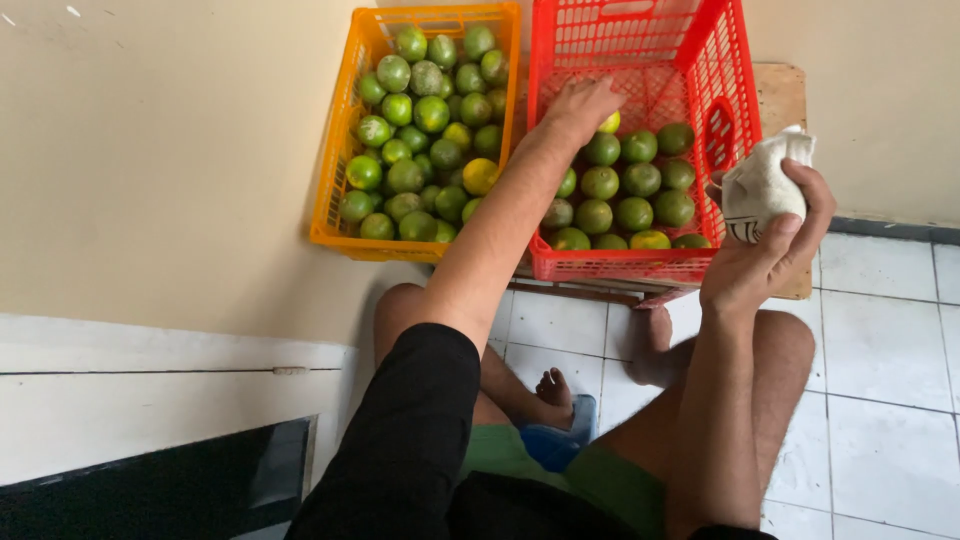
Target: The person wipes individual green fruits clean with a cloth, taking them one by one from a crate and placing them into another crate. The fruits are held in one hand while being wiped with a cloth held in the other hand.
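Floor: white tiles, two crates against wall.
Left hand: fingers clamped on yellowish fruit in red crate.
Right hand: fingers wrapped round white cloth.
Orange crate: green fruit.

Left hand outstretched, palm down, fingers curled; right hand raised, fingers closed in a grip.

I see an orange crate heaped with green limes against the cream wall. White floor tiles lie below, with a wooden board behind.
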